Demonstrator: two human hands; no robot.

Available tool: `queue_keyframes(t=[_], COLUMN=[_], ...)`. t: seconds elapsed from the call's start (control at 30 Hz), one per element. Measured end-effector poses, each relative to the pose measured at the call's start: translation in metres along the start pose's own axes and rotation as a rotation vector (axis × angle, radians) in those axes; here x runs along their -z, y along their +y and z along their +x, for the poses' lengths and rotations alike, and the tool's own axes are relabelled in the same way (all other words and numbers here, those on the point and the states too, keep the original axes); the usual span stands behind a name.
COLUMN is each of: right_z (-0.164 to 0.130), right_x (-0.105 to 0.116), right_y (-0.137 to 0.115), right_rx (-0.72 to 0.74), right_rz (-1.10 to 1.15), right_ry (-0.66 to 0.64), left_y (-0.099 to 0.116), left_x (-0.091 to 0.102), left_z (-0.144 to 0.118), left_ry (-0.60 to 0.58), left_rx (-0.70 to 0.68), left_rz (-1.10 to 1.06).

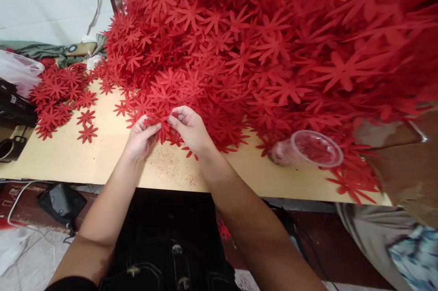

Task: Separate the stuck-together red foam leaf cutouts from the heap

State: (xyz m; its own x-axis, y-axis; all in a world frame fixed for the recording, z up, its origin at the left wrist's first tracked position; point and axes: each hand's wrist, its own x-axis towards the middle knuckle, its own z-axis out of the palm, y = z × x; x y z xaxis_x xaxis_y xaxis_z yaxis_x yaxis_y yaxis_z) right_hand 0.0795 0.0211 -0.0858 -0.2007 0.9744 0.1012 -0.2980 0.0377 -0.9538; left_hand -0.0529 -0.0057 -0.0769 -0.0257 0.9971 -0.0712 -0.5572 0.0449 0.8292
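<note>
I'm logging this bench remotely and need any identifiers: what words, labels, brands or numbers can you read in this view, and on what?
Nothing can be read for certain.
Black case at the left table edge: a small pale mark, too blurred to read.
Red cut-out flowers, the one in the left hand and right hand, and the clear plastic cup: no print visible.

Measured from the clear plastic cup (306, 148) lying on its side on my desk (102, 163): to its left, along the near edge, bare board runs open, broken only by my two hands and the cutout they pinch. Beyond and to the right of the cup, the big heap of red flower cutouts (260, 40) blocks all passage. Far left of the cup, a smaller patch of cutouts (61, 95) and a black case (15, 106) crowd the corner.
</note>
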Motion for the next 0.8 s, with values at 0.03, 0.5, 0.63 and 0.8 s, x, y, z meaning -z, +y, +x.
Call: queue_keyframes(t=[0.03, 0.5, 0.63, 0.8], right_z=[0.000, -0.003, -0.003, 0.003], right_x=[0.003, -0.004, -0.003, 0.016], right_y=[-0.002, -0.006, -0.008, -0.003], right_rx=[-0.006, -0.110, -0.076, -0.041], right_rz=[0.035, 0.059, 0.030, 0.060], right_ry=[0.001, -0.158, -0.088, 0.109], left_y=[0.002, 0.008, 0.010, 0.015], left_x=[0.001, 0.000, 0.001, 0.011], left_z=[0.001, -0.005, -0.004, 0.000], left_ry=[0.021, 0.012, 0.041, 0.102], left_rx=[0.001, 0.082, 0.118, 0.051], left_rz=[-0.032, -0.018, -0.059, -0.196])
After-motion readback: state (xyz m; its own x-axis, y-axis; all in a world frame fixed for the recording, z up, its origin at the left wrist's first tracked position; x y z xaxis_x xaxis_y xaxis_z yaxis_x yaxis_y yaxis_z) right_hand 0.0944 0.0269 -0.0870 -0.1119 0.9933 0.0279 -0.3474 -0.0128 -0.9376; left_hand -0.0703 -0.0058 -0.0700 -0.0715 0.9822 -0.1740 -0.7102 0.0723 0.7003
